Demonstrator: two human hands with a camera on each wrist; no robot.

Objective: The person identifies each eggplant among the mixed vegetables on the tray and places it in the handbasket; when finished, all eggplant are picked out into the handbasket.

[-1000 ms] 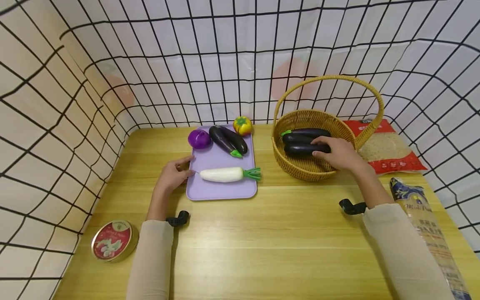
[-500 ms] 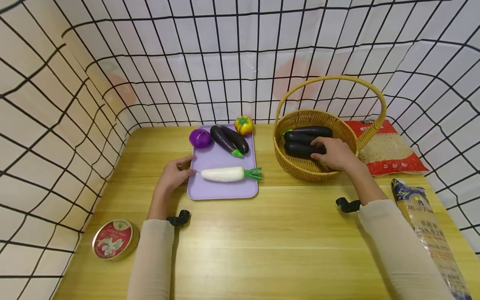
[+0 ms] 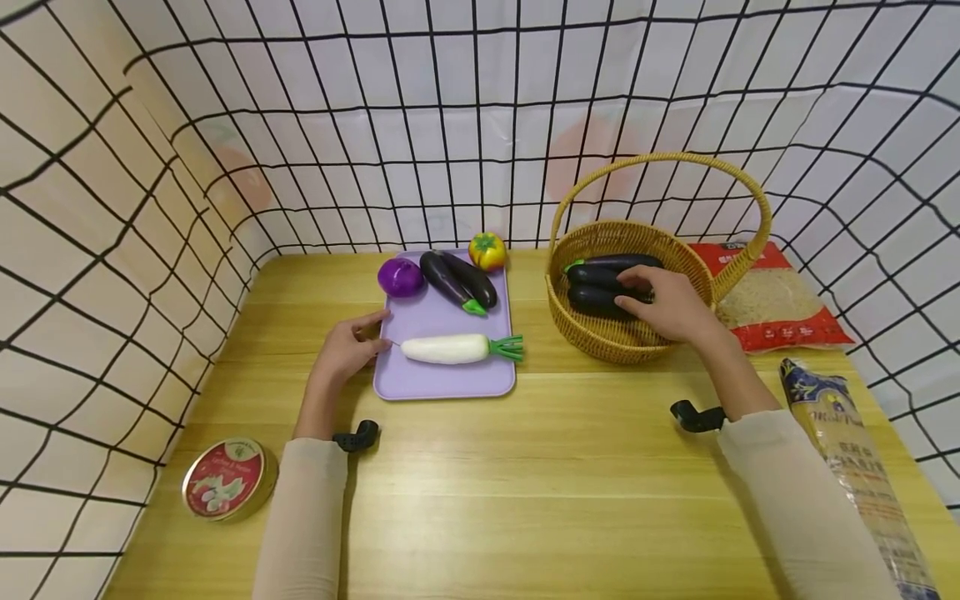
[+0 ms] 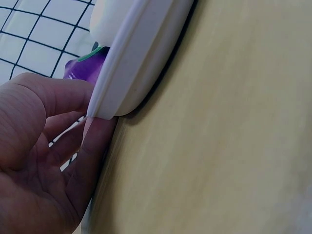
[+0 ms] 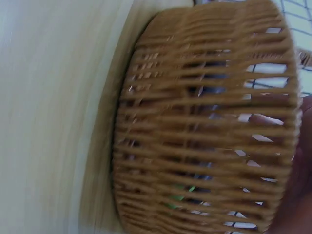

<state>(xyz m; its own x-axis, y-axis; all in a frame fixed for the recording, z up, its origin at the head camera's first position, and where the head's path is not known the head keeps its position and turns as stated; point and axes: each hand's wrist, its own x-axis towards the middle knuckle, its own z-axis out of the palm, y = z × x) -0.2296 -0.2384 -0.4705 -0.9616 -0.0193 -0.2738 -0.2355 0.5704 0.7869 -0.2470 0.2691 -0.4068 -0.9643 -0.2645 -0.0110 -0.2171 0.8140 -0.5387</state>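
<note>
At the left edge of the lilac tray (image 3: 442, 385), my left hand (image 3: 345, 354) pinches the rim; the left wrist view shows the thumb over the tray (image 4: 131, 58) and fingers of the hand (image 4: 53, 146) beneath. On the tray lie a white radish (image 3: 446, 349), a purple vegetable (image 3: 401, 277), two eggplants (image 3: 444, 279) and a red-yellow tomato-like piece (image 3: 487, 251) at the back corner. Inside the wicker basket (image 3: 600, 340), my right hand (image 3: 667, 304) rests over several eggplants (image 3: 596, 301), thumb and fingers apart. The basket wall (image 5: 204, 122) hides most of them in the right wrist view.
A round red-lidded tin (image 3: 227, 481) stands at the left front. Right of the basket are a red bag of grain-like food (image 3: 780, 304) and a long clear package (image 3: 847, 442). The basket handle (image 3: 660, 157) arches high, and black wire grid surrounds the back and sides.
The right hand's fingertips have shifted slightly left over the eggplants, with thumb and fingers spread wider. The eggplants in the basket have shifted slightly. The left hand keeps its hold on the tray.
</note>
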